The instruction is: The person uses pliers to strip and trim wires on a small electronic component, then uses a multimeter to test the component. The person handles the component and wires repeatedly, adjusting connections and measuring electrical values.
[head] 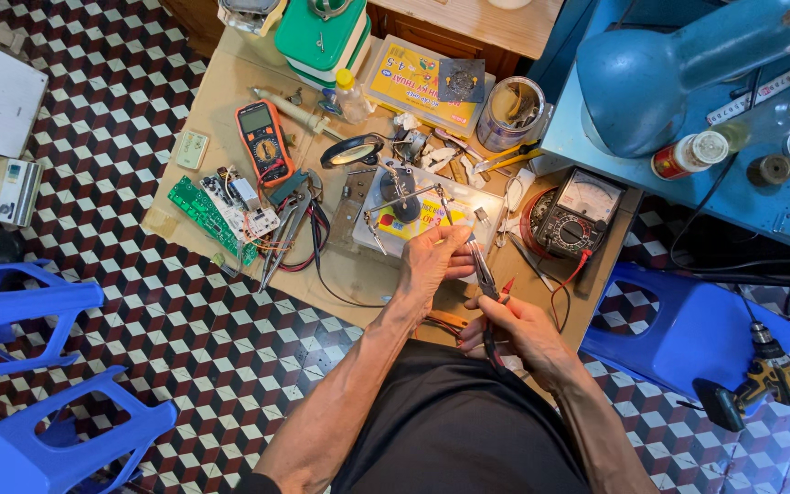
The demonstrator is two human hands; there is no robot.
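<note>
My left hand (433,259) hovers over the low wooden workbench (221,101), fingers pinched on a small part too tiny to make out, just below a helping-hands clip stand (401,194). My right hand (516,327) grips the handles of a pair of long-nose pliers (483,271); their jaws point up toward the left fingertips. A red test probe (507,286) lies beside the right hand.
An orange digital multimeter (264,140), a green circuit board (201,210), a magnifier (353,151), an analogue meter (580,212) and a tin of parts (511,112) crowd the bench. Blue plastic stools (20,311) stand left, a blue stool with a cordless drill (761,380) right.
</note>
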